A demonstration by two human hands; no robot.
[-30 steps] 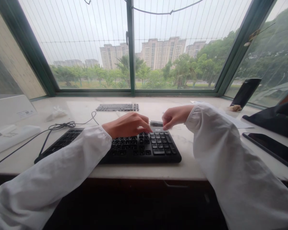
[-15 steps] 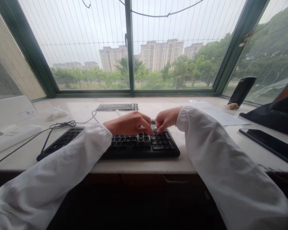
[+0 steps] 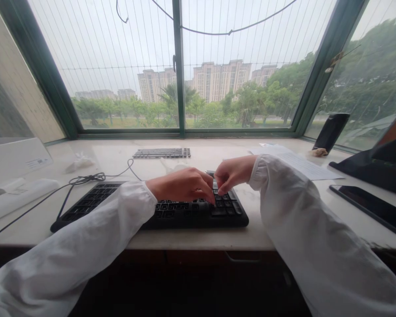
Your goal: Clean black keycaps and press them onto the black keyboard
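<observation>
A black keyboard (image 3: 198,222) lies at the front of the counter. Bare key sockets show over its left and middle parts, while caps sit on the number pad (image 3: 229,204). My left hand (image 3: 185,185) is over the keyboard's right-middle part, fingers bent and closed, tips at the number pad's left side. Close beside it, my right hand (image 3: 232,174) is curled in a pinch over the pad's upper keys. Whatever either hand's fingertips hold is hidden. Rows of loose keycaps (image 3: 161,152) lie on the counter behind. A small silvery object (image 3: 210,173) shows partly behind the hands.
A cable (image 3: 95,177) runs in a bundle left of the keyboard. Further left are a white box (image 3: 16,156) and a white power strip (image 3: 23,196). Paper sheets (image 3: 293,160), a phone (image 3: 369,207) and a black upright object (image 3: 331,132) are on the right of the counter (image 3: 201,240).
My right hand has moved left and nearer to me, from behind the number pad onto its upper keys. My left fingertips have shifted slightly to the right and lower on the keyboard.
</observation>
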